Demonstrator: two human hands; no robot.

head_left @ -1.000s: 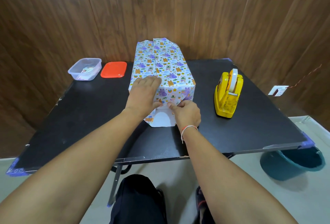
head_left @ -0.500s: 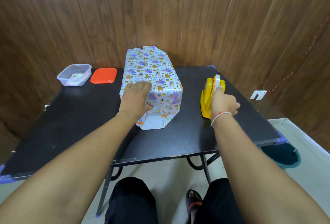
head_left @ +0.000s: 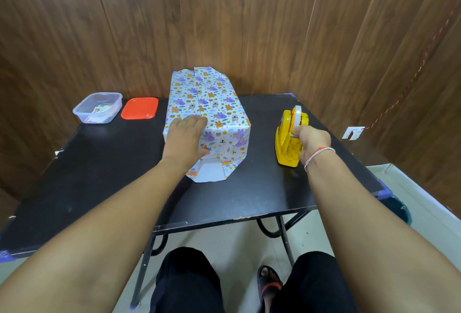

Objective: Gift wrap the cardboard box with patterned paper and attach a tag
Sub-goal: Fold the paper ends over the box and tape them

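The left hand (head_left: 185, 138) lies flat, fingers together and stretched out, palm down on the near top corner of the box (head_left: 212, 115), pressing the patterned paper (head_left: 224, 138) against it. The box stands on the black table (head_left: 112, 175), directly under and beyond that hand, running away toward the wooden wall. Just below the left thumb, on the near end of the box, the paper flaps are folded inward and a white patch of the paper's underside shows between them, resting on the table.

The right hand (head_left: 313, 141) is well to the right of the box, closed around the near top of a yellow tape dispenser (head_left: 289, 138), its fingertips pinched at the cutter end; whether they grip tape I cannot tell. A thread band sits at that wrist.

Far beyond the left hand, at the table's back left, a clear plastic container (head_left: 98, 108) holds small paper pieces, and an orange lid (head_left: 139, 111) lies just beside it.
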